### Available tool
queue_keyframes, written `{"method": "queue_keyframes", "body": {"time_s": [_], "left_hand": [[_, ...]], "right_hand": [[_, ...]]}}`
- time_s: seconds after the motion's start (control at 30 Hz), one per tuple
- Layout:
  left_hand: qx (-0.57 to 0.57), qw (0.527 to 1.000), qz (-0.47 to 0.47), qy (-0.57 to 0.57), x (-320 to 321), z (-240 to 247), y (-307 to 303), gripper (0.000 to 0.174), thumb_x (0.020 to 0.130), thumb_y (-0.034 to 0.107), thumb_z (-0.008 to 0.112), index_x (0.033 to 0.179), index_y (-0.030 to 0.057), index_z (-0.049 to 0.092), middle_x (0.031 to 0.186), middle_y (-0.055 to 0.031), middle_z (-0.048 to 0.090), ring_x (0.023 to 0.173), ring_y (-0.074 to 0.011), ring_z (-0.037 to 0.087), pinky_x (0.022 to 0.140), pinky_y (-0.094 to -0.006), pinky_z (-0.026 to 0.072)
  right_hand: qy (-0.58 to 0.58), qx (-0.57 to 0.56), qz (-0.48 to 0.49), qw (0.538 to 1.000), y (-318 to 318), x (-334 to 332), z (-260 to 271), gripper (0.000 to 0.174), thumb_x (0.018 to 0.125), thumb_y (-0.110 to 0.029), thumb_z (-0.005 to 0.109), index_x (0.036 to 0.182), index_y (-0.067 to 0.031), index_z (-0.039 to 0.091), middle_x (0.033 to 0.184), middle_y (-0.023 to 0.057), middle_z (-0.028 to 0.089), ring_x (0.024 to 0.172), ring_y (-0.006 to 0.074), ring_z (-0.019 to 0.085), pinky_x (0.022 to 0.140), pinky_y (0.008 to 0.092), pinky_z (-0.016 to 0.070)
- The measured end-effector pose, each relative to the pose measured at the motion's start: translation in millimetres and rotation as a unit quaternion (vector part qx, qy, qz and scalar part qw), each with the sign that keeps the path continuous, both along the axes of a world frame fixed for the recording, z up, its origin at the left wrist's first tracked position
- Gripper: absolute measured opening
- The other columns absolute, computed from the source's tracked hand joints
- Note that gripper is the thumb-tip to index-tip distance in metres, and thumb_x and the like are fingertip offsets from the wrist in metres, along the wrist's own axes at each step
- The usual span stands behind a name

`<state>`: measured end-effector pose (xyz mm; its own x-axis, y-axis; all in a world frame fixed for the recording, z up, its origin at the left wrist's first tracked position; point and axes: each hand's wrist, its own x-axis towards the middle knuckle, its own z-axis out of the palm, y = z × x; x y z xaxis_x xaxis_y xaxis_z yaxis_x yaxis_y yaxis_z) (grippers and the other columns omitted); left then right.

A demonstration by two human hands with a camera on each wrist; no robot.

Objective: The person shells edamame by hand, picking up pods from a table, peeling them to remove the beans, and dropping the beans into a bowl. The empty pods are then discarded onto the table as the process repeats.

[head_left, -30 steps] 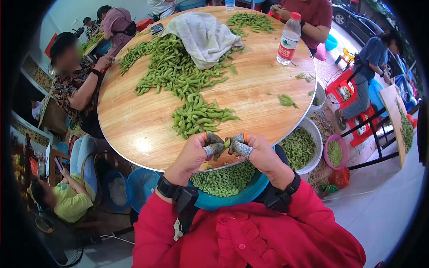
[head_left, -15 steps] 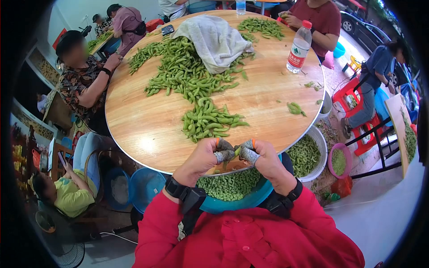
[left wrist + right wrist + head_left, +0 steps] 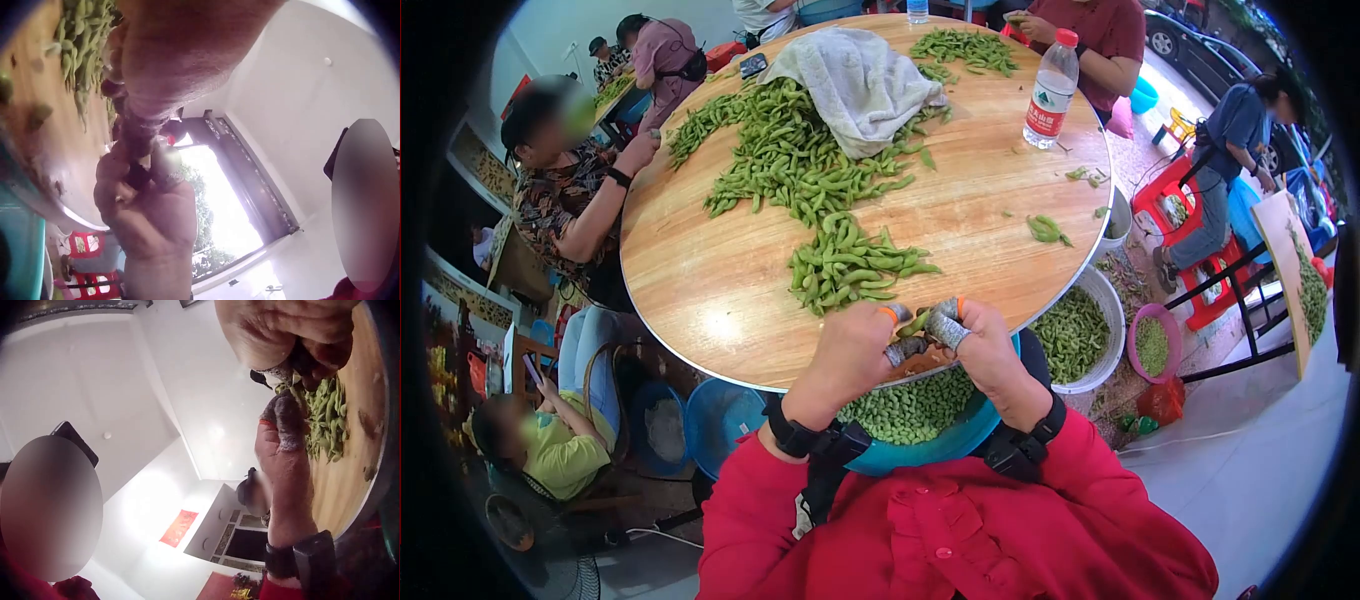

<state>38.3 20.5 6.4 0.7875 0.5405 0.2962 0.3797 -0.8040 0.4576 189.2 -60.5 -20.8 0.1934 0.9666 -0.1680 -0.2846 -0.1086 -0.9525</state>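
Note:
Between my two hands, just over the near table edge, is a green edamame pod (image 3: 914, 324). My left hand (image 3: 850, 350) pinches it from one side, with grey wrappings on thumb and finger. Opposite it, my right hand (image 3: 988, 358) grips the pod's other end between similarly wrapped fingertips. Below them sits a teal basin (image 3: 978, 432) of shelled green beans (image 3: 908, 408), partly under the tabletop. A small heap of pods (image 3: 850, 262) lies beyond the hands. In the right wrist view, the left hand (image 3: 284, 456) meets the right hand (image 3: 294, 331) at the fingertips.
A larger pod pile (image 3: 775, 150), partly under a grey towel (image 3: 855, 85), covers the far left of the round table (image 3: 990, 230). A water bottle (image 3: 1052, 90) stands at the right. White (image 3: 1115, 330) and pink (image 3: 1133, 345) tubs sit on the floor. Other people sit around.
The head view shifted right, then back. My hands have drawn slightly apart and turned around the pod, with the left thumb now lower. The person at left has raised a hand.

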Motion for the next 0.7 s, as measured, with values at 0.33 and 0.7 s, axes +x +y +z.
{"method": "queue_keyframes", "body": {"time_s": [0.33,0.7], "left_hand": [[-0.599,0.775,-0.028,-0.199,-10.2,-20.0,-19.7,0.024,0.084,0.025,0.057,0.076,0.0016,0.059,0.061,0.0001,0.053,0.053,-0.0069,0.047,0.048,-0.0224,0.0372],[-0.544,0.816,0.041,-0.19,-22.5,-31.6,-69.9,0.018,0.083,0.013,0.057,0.096,0.0011,0.056,0.068,0.004,0.052,0.058,-0.0033,0.044,0.052,-0.0177,0.0361]], "right_hand": [[0.055,0.111,0.086,0.989,-15.9,2.9,3.5,0.01,0.084,-0.01,0.053,0.084,-0.0013,0.057,0.077,-0.0017,0.057,0.068,0.0057,0.05,0.062,0.0205,0.0409],[-0.321,0.128,0.11,0.932,-45.6,-4.3,19.6,0.011,0.067,0.0,0.057,0.078,0.0003,0.055,0.068,0.0173,0.053,0.062,0.0324,0.052,0.056,0.0331,0.0418]]}}
